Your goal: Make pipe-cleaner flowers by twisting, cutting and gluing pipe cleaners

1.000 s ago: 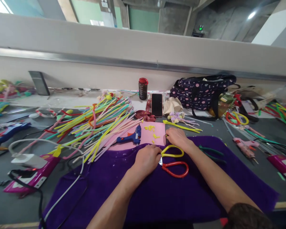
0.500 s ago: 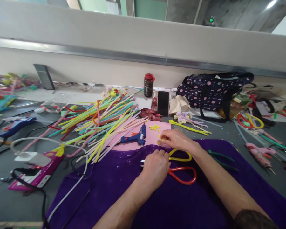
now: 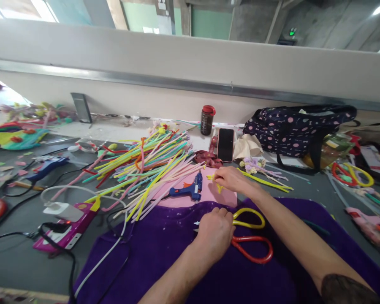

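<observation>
My left hand (image 3: 215,233) is closed over the middle of a pair of scissors, resting on a purple cloth (image 3: 164,253). The blade tips (image 3: 196,226) stick out to its left. The yellow handle loop (image 3: 249,226) and the red handle loop (image 3: 256,261) spread to its right. My right hand (image 3: 230,179) reaches over a pink sheet (image 3: 210,195), fingers bent together at short yellow pipe cleaner pieces (image 3: 220,188). It appears to pinch one, and its fingers partly hide the others. Just left of it lies a blue glue gun (image 3: 190,191).
Bundled coloured pipe cleaners (image 3: 145,164) lie to the left. A magenta power strip (image 3: 79,228) trails cables nearby. Toward the wall stand a brown bottle (image 3: 207,121), a phone (image 3: 225,144) and a dark patterned bag (image 3: 291,128). A pink glue gun (image 3: 367,223) is at the right.
My right hand has moved a little left and away from me, over the yellow pieces. My left hand stays on the scissors. The whole view has shifted slightly.
</observation>
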Action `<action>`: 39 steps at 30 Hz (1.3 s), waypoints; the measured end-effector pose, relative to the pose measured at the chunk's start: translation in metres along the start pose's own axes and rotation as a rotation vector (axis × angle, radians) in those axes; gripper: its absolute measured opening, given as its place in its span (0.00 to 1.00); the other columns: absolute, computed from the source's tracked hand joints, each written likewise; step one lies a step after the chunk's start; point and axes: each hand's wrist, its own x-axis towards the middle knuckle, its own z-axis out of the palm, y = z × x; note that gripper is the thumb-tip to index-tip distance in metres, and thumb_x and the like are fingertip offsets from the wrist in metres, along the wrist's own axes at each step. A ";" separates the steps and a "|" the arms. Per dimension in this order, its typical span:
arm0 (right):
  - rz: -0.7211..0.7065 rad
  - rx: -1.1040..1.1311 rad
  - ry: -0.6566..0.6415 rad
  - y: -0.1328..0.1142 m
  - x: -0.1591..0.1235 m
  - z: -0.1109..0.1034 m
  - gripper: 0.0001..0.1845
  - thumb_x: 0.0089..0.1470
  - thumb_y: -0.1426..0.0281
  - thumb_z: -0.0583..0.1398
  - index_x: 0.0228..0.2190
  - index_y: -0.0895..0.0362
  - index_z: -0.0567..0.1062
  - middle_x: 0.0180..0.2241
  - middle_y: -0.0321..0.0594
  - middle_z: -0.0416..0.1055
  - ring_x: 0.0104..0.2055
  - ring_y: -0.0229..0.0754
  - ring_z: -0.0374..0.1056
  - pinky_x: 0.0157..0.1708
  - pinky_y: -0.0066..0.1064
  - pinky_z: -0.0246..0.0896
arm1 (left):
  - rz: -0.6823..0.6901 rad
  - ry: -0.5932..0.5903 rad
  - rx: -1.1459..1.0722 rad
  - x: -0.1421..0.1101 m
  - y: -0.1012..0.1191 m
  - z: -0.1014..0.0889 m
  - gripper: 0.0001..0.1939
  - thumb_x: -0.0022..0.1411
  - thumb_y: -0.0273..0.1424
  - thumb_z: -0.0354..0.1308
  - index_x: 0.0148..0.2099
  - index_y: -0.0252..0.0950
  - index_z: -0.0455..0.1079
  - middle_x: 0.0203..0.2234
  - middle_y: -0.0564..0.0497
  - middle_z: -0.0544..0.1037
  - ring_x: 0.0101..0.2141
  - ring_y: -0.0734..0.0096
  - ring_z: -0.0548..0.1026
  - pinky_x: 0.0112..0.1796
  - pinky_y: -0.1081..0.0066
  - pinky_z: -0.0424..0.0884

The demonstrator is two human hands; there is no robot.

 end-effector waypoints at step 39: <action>-0.172 -0.181 -0.079 -0.001 0.032 0.010 0.17 0.52 0.75 0.52 0.42 0.51 0.72 0.42 0.39 0.67 0.45 0.40 0.61 0.42 0.27 0.53 | -0.005 0.005 -0.026 0.000 -0.004 0.000 0.11 0.59 0.33 0.47 0.39 0.34 0.67 0.35 0.45 0.72 0.38 0.63 0.70 0.36 0.67 0.66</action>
